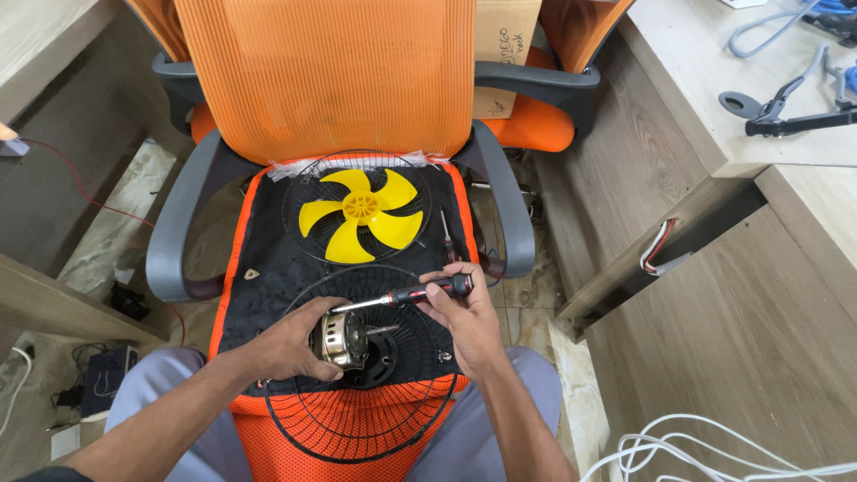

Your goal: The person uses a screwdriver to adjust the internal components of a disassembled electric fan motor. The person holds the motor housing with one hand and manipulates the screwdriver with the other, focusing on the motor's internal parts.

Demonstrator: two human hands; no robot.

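Orange mesh covers the office chair (321,80), and its black-covered seat (268,259) serves as the bench here. Near the front edge of the seat lies a black wire fan guard (357,428), domed and ribbed, overhanging toward the person's knees; it cradles a small silvery metal motor (344,339) so the round body cannot roll. The left hand (290,344) is clenched around the motor's left side, steadying it. The right hand (464,312) grasps the black-and-red handle of a screwdriver (406,295), whose thin steel shaft slants down to the motor's top. Toward the back of the seat, a glossy yellow plastic fan blade (361,214) rests inside a second wire guard (303,192), kept apart from the work.
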